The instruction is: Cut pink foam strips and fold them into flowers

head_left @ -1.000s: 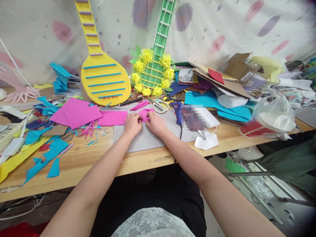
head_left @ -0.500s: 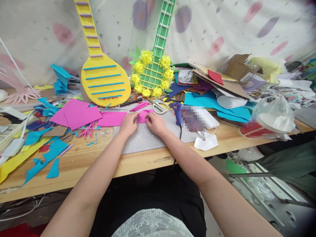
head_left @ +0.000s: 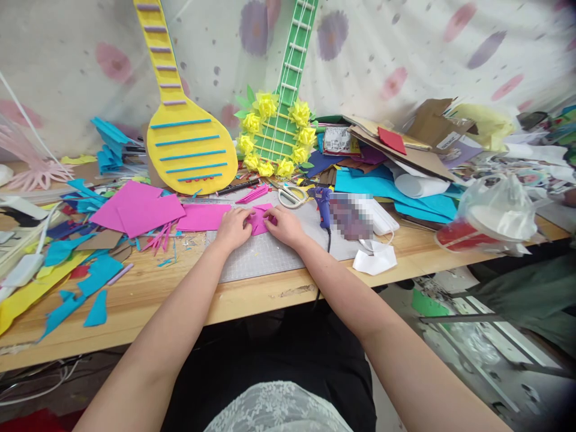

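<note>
A small magenta piece of paper (head_left: 260,217) lies between my two hands on the grey cutting mat (head_left: 256,262). My left hand (head_left: 234,230) has its thumb and fingers curled closed on the piece's left side. From the other side, my right hand (head_left: 285,227) pinches its right edge. A longer magenta paper strip (head_left: 201,218) runs out to the left, partly under my left hand. Just beyond my hands lie thin magenta strips (head_left: 252,194) and white-handled scissors (head_left: 292,197). A blue glue gun (head_left: 323,206) sits right of my right hand.
Behind the mat stand a yellow paper guitar (head_left: 193,133) and a green one (head_left: 282,96) ringed with yellow flowers. Magenta sheets (head_left: 144,210) and blue scraps (head_left: 101,273) cover the left side. Stacked cardboard (head_left: 400,150) and a bagged red cup (head_left: 463,233) occupy the right.
The small magenta piece has shifted slightly towards me and turned between my fingers. My left fingers are curled in a little more; my right hand has moved slightly.
</note>
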Available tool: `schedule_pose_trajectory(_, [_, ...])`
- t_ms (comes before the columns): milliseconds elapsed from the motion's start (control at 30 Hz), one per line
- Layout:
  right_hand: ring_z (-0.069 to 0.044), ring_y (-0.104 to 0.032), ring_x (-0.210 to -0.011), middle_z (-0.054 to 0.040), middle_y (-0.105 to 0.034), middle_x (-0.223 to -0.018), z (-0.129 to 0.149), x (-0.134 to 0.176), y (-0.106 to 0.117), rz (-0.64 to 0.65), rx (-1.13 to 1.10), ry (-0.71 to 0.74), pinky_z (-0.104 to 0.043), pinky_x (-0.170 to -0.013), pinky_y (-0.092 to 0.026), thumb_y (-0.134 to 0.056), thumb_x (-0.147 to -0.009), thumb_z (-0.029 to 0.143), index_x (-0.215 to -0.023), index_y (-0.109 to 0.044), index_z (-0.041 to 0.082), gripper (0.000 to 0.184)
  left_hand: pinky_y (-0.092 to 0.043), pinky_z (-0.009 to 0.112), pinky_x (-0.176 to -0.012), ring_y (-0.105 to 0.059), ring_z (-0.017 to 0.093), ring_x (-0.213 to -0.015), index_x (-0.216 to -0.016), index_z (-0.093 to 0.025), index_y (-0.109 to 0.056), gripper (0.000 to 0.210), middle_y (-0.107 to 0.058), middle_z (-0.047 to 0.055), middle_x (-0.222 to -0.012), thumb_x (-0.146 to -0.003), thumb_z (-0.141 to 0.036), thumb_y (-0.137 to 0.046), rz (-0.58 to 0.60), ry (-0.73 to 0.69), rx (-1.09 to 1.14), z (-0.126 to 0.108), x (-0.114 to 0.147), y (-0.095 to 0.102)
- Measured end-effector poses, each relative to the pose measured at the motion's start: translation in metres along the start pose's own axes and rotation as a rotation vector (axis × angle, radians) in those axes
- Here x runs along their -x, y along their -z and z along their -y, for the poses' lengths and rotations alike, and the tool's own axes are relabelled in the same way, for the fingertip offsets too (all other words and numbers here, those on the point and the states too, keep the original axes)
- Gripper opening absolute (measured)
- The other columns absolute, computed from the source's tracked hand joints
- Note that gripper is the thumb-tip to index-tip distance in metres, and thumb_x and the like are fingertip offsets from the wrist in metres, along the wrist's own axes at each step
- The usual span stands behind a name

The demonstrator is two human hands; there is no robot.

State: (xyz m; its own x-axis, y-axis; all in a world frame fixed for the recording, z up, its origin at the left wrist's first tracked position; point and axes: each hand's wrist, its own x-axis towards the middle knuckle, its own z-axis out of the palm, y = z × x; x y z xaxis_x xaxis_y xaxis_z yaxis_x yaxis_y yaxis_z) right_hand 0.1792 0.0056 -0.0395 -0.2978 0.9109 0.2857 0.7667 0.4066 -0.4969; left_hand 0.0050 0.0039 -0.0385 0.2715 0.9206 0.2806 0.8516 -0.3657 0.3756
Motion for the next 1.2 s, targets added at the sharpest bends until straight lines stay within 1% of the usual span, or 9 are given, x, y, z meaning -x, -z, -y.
schedule_pose_trajectory(167, [-0.015, -0.056, -0.085, -0.0039, -0.062, -0.091, 0.001, 0.001, -0.003, 0.045, 0.044, 0.052, -0.025, -0.073, -0.041, -0.054, -0.084, 0.030, -0.091, -0.063, 0.019, 0.016, -0.041, 0.043, -0.091, -0.054, 0.026, -0.102, -0.087, -0.020, -0.066, 0.016, -0.064, 0.007, -0.100, -0.077, -0.023, -0.055, 0.027, 0.037, 0.034, 0.003, -0.002, 0.001])
schedule_pose_trajectory(300, [-0.016, -0.056, -0.088, -0.0046, -0.062, -0.093, 0.002, 0.001, -0.005, 0.060, 0.066, 0.042, -0.026, -0.075, -0.041, -0.054, -0.084, 0.028, -0.093, -0.062, 0.019, 0.015, -0.040, 0.043, -0.089, -0.053, 0.026, -0.100, -0.079, -0.020, -0.063, 0.007, -0.063, 0.007, -0.096, -0.076, -0.024, -0.058, 0.030, 0.070, 0.040, 0.005, -0.004, 0.000])
schedule_pose_trajectory(467, [-0.016, -0.055, -0.091, -0.0050, -0.061, -0.095, 0.003, 0.000, -0.005, 0.055, 0.047, 0.071, -0.027, -0.078, -0.041, -0.054, -0.083, 0.025, -0.098, -0.060, 0.018, 0.018, -0.040, 0.041, -0.089, -0.053, 0.024, -0.097, -0.078, -0.020, -0.061, 0.005, -0.063, 0.006, -0.093, -0.078, -0.023, -0.057, 0.013, 0.052, 0.031, 0.006, -0.005, -0.003])
schedule_pose_trajectory(600, [-0.016, -0.055, -0.090, -0.0049, -0.061, -0.094, 0.003, 0.000, -0.005, 0.065, 0.041, 0.095, -0.027, -0.079, -0.041, -0.052, -0.084, 0.023, -0.101, -0.060, 0.018, 0.019, -0.040, 0.041, -0.089, -0.053, 0.024, -0.097, -0.079, -0.020, -0.061, 0.006, -0.063, 0.007, -0.093, -0.078, -0.024, -0.057, 0.013, 0.029, -0.001, 0.006, -0.006, -0.005])
schedule_pose_trajectory(800, [-0.015, -0.054, -0.091, -0.0048, -0.059, -0.096, 0.001, 0.000, -0.007, 0.078, 0.038, 0.170, -0.027, -0.083, -0.041, -0.050, -0.086, 0.020, -0.102, -0.062, 0.020, 0.020, -0.041, 0.040, -0.085, -0.053, 0.025, -0.093, -0.078, -0.020, -0.060, 0.007, -0.063, 0.007, -0.091, -0.079, -0.025, -0.055, -0.004, -0.015, -0.055, 0.005, -0.006, -0.004])
schedule_pose_trajectory(1033, [-0.015, -0.053, -0.089, -0.0041, -0.059, -0.092, -0.003, -0.001, -0.011, 0.063, 0.037, 0.193, -0.027, -0.081, -0.042, -0.050, -0.086, 0.019, -0.099, -0.062, 0.019, 0.018, -0.042, 0.038, -0.085, -0.051, 0.024, -0.092, -0.078, -0.020, -0.059, 0.006, -0.063, 0.006, -0.088, -0.080, -0.022, -0.053, 0.021, -0.077, 0.013, 0.006, -0.007, -0.004])
schedule_pose_trajectory(1200, [-0.014, -0.053, -0.088, -0.0040, -0.059, -0.093, 0.001, 0.000, -0.009, 0.090, 0.037, 0.176, -0.026, -0.080, -0.042, -0.048, -0.086, 0.018, -0.099, -0.062, 0.019, 0.019, -0.042, 0.038, -0.085, -0.051, 0.023, -0.091, -0.081, -0.019, -0.058, 0.007, -0.063, 0.007, -0.088, -0.082, -0.022, -0.052, 0.023, -0.092, 0.016, 0.007, -0.007, -0.005])
